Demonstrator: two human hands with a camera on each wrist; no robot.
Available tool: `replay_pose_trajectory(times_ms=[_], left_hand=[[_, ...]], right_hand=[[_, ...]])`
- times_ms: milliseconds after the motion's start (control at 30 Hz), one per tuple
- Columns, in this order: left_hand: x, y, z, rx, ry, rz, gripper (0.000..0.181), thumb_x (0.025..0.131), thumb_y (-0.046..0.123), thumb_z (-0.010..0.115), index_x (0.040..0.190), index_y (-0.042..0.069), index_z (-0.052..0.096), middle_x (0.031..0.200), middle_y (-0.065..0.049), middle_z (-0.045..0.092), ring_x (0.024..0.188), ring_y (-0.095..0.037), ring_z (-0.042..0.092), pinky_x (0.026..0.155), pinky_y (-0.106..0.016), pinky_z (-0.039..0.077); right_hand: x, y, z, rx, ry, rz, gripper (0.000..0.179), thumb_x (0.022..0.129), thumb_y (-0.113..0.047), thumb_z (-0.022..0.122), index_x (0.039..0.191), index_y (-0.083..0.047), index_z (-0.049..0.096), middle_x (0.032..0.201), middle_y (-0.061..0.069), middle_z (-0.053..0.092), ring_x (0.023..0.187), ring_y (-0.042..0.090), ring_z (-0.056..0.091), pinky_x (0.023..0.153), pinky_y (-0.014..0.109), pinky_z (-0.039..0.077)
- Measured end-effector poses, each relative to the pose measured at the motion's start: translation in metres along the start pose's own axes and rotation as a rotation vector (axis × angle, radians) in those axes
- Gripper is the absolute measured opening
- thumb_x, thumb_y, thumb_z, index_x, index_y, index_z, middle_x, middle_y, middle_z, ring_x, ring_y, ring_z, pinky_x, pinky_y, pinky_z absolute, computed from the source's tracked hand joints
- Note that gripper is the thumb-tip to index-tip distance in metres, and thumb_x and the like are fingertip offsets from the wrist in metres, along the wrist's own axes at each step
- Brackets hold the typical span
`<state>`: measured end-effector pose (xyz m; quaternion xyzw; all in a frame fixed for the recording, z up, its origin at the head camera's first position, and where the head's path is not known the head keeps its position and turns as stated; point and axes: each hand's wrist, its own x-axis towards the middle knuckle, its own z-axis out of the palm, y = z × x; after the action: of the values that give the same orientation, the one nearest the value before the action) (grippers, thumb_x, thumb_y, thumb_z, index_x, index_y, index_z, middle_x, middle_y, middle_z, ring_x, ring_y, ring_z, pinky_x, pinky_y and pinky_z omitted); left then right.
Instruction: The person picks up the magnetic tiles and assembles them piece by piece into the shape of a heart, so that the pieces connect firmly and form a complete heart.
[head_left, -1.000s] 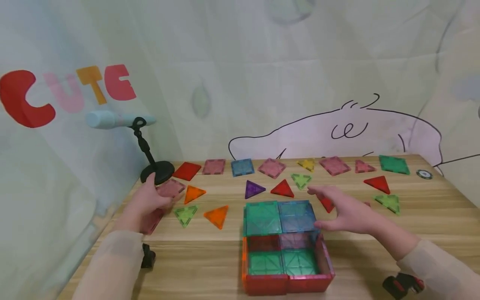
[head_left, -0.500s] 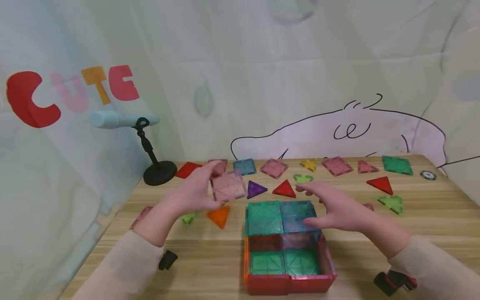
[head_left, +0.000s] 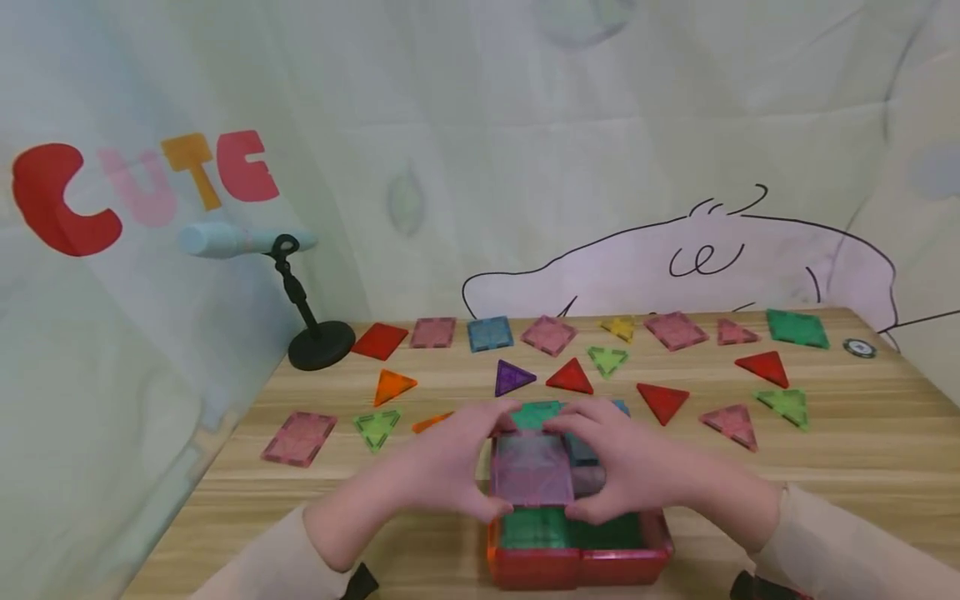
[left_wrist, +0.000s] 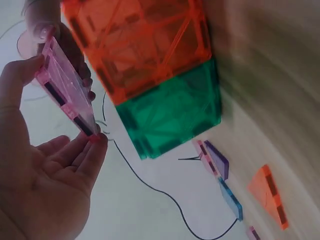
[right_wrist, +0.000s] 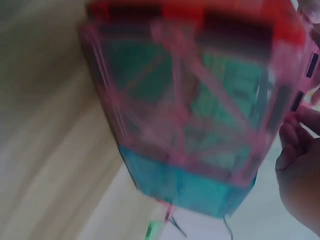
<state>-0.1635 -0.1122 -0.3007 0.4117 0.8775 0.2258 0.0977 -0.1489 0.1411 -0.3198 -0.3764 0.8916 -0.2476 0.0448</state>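
A see-through pink square magnetic tile (head_left: 534,477) is held above a box built of magnetic tiles (head_left: 536,569). My left hand (head_left: 442,458) grips the tile's left edge between thumb and fingers. At the opposite edge, my right hand (head_left: 645,462) pinches it the same way. The box has red front walls, green floor tiles and a green and blue top over its back half; its front half is uncovered. In the left wrist view, the pink tile (left_wrist: 66,95) is beside the orange side wall (left_wrist: 145,55). The right wrist view shows the pink side wall (right_wrist: 182,117).
Loose tiles lie behind and beside the box, including a pink square (head_left: 300,439), a green triangle (head_left: 377,428), a red triangle (head_left: 663,402) and a purple triangle (head_left: 513,377). A microphone stand (head_left: 321,344) occupies the back left; a round disc (head_left: 859,348) lies far right.
My left hand has picked up the pink square tile from the left of the table and carried it right, over the box. My right hand has moved left and taken the tile's other edge.
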Motion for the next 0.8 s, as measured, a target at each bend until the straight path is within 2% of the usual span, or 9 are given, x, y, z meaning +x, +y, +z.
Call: replay_pose_trajectory(times_ms=[133, 233, 333, 400, 467, 533, 633, 700, 800], left_hand=[[-0.007, 0.004, 0.011, 0.045, -0.082, 0.023, 0.085, 0.073, 0.042, 0.076, 0.139, 0.006, 0.037, 0.129, -0.002, 0.049, 0.116, -0.013, 0.043, 0.096, -0.031, 0.042], [-0.010, 0.004, 0.017, 0.101, -0.100, 0.056, 0.082, 0.075, 0.048, 0.073, 0.138, 0.009, 0.038, 0.129, 0.002, 0.048, 0.115, -0.012, 0.041, 0.098, -0.030, 0.040], [-0.011, 0.002, 0.019, 0.122, -0.095, 0.081, 0.082, 0.077, 0.053, 0.070, 0.140, 0.013, 0.038, 0.129, 0.005, 0.048, 0.116, -0.011, 0.041, 0.100, -0.035, 0.038], [-0.015, -0.003, 0.018, 0.107, -0.070, 0.064, 0.084, 0.076, 0.056, 0.070, 0.142, 0.015, 0.037, 0.131, 0.005, 0.047, 0.119, -0.012, 0.041, 0.102, -0.039, 0.036], [-0.020, -0.015, 0.013, 0.091, -0.004, 0.011, 0.085, 0.075, 0.055, 0.071, 0.142, 0.016, 0.038, 0.134, 0.003, 0.047, 0.123, -0.016, 0.040, 0.103, -0.045, 0.033], [-0.029, -0.037, 0.005, 0.086, 0.094, -0.074, 0.083, 0.074, 0.049, 0.075, 0.140, 0.012, 0.040, 0.134, -0.003, 0.048, 0.121, -0.022, 0.044, 0.101, -0.049, 0.034], [-0.052, -0.086, -0.010, 0.132, 0.225, -0.257, 0.082, 0.074, 0.041, 0.078, 0.137, 0.004, 0.042, 0.132, -0.014, 0.049, 0.117, -0.033, 0.047, 0.097, -0.054, 0.037], [-0.073, -0.124, -0.018, 0.171, 0.274, -0.379, 0.084, 0.073, 0.040, 0.078, 0.136, -0.001, 0.041, 0.129, -0.022, 0.048, 0.112, -0.039, 0.047, 0.092, -0.057, 0.039], [-0.108, -0.175, -0.020, 0.208, 0.286, -0.529, 0.094, 0.070, 0.046, 0.078, 0.134, -0.009, 0.037, 0.127, -0.034, 0.043, 0.109, -0.047, 0.044, 0.089, -0.060, 0.038]], right_hand=[[-0.005, -0.006, 0.008, -0.057, -0.070, -0.017, 0.069, 0.072, -0.051, 0.072, 0.128, -0.017, 0.050, 0.123, -0.007, 0.044, 0.110, 0.012, 0.037, 0.091, 0.038, 0.043], [-0.007, -0.009, 0.010, -0.071, -0.117, 0.012, 0.070, 0.072, -0.055, 0.069, 0.129, -0.019, 0.050, 0.122, -0.009, 0.043, 0.108, 0.010, 0.036, 0.090, 0.037, 0.042], [-0.009, -0.009, 0.011, -0.071, -0.143, 0.046, 0.071, 0.073, -0.059, 0.067, 0.131, -0.022, 0.049, 0.123, -0.010, 0.042, 0.108, 0.010, 0.035, 0.090, 0.037, 0.043], [-0.011, -0.009, 0.010, -0.059, -0.142, 0.052, 0.073, 0.074, -0.061, 0.066, 0.132, -0.022, 0.049, 0.124, -0.009, 0.042, 0.109, 0.010, 0.035, 0.090, 0.038, 0.043], [-0.014, -0.006, 0.009, -0.042, -0.116, 0.042, 0.075, 0.074, -0.062, 0.066, 0.134, -0.019, 0.048, 0.125, -0.008, 0.041, 0.111, 0.013, 0.035, 0.090, 0.040, 0.042], [-0.017, -0.003, 0.006, -0.015, -0.075, 0.042, 0.078, 0.075, -0.061, 0.067, 0.135, -0.016, 0.047, 0.127, -0.006, 0.040, 0.114, 0.015, 0.034, 0.091, 0.043, 0.042], [-0.023, 0.002, -0.001, 0.003, 0.024, 0.042, 0.078, 0.076, -0.057, 0.069, 0.135, -0.011, 0.048, 0.128, -0.003, 0.041, 0.117, 0.019, 0.035, 0.091, 0.047, 0.042], [-0.027, 0.007, -0.007, 0.002, 0.079, 0.052, 0.076, 0.076, -0.055, 0.070, 0.134, -0.010, 0.049, 0.127, -0.001, 0.042, 0.116, 0.020, 0.037, 0.089, 0.048, 0.043], [-0.032, 0.013, -0.015, -0.021, 0.123, 0.082, 0.077, 0.077, -0.060, 0.066, 0.133, -0.010, 0.050, 0.128, 0.001, 0.044, 0.117, 0.022, 0.039, 0.089, 0.049, 0.044]])
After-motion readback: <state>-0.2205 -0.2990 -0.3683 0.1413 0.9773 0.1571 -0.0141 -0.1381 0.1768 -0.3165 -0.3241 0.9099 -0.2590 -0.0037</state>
